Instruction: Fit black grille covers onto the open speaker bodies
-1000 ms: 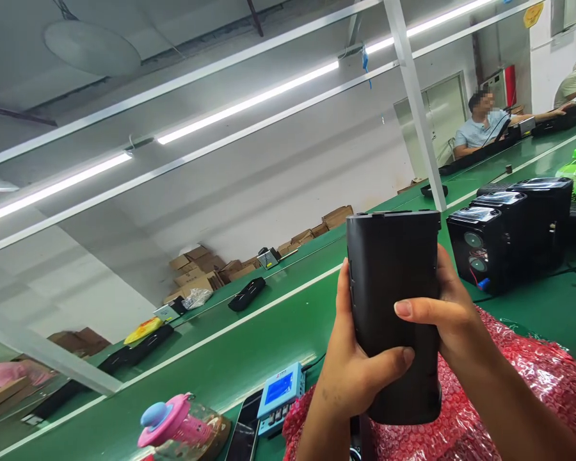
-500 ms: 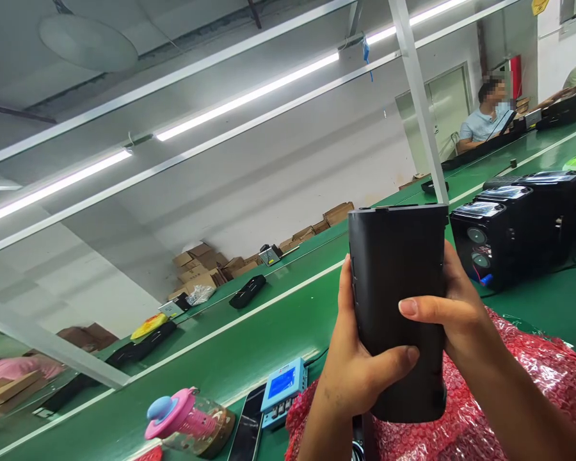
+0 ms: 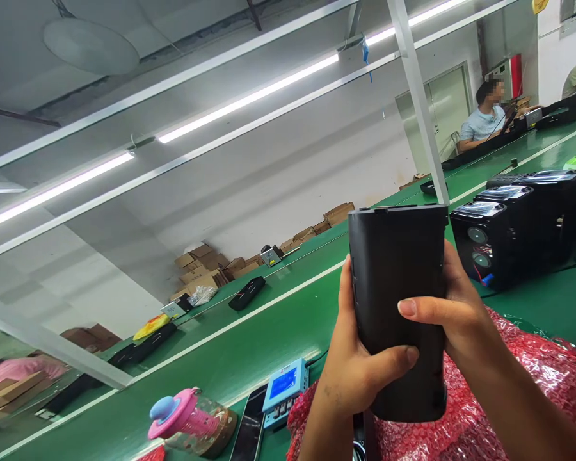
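Observation:
A smooth black plastic casing [image 3: 398,275] stands upright in the air before me, gripped from both sides. My left hand [image 3: 360,358] wraps its left edge low down, thumb across the near face. On the other edge, my right hand [image 3: 454,314] is closed a little higher, its thumb also pressed on that face. The fingers behind the casing are hidden. Below lies red bubble wrap [image 3: 532,378] on the green bench. Partly covered by my left wrist and the casing, a dark object with cable sits underneath.
Several black speaker-like boxes [image 3: 489,237] stand at the right. Left of the wrap are a blue device with a screen [image 3: 285,390], a phone [image 3: 249,422] and a pink-lidded bottle [image 3: 192,419]. Across the green bench [image 3: 288,320] lie black parts and cartons; a person [image 3: 484,121] sits far right.
Both hands keep the same hold on the casing, which has hardly moved. The background has shifted slightly in view, and the far seated person's arms and the dark item there have moved lower.

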